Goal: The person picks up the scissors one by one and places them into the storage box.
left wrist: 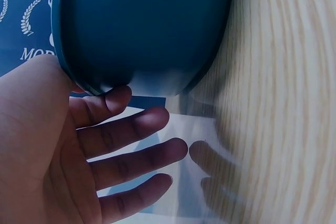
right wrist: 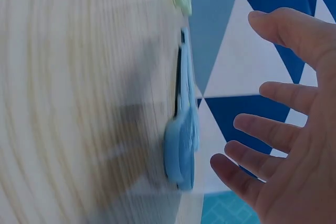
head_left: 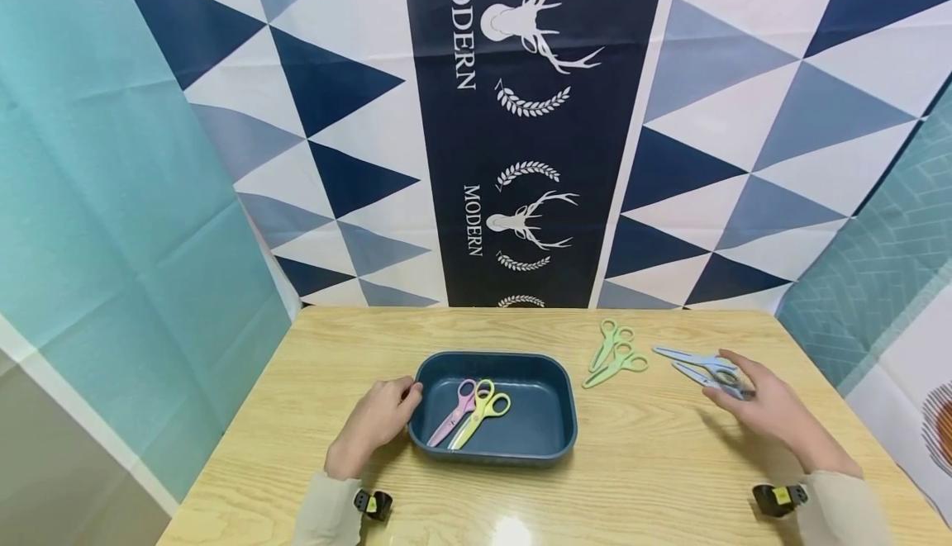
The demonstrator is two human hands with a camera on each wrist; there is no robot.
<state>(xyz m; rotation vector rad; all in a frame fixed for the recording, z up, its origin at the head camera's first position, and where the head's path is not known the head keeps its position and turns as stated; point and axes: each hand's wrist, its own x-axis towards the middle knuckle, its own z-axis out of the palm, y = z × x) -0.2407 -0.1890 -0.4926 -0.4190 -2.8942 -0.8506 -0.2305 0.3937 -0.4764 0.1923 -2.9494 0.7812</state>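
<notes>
Wooden table (head_left: 632, 463), blue scissors (head_left: 695, 358), patterned backdrop (head_left: 535, 137)

Indoors, booth-like — patterned drapes (head_left: 550, 141), table (head_left: 640, 480).

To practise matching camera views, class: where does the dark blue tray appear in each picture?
Head: the dark blue tray is below the middle, near centre across, its left edge touched by the left hand.
Left wrist: at the top, cut off by the upper edge, above the spread fingers.
Right wrist: not in it.
Shared landmark: the wood-grain tabletop, at right in the left wrist view, at left in the right.
</notes>
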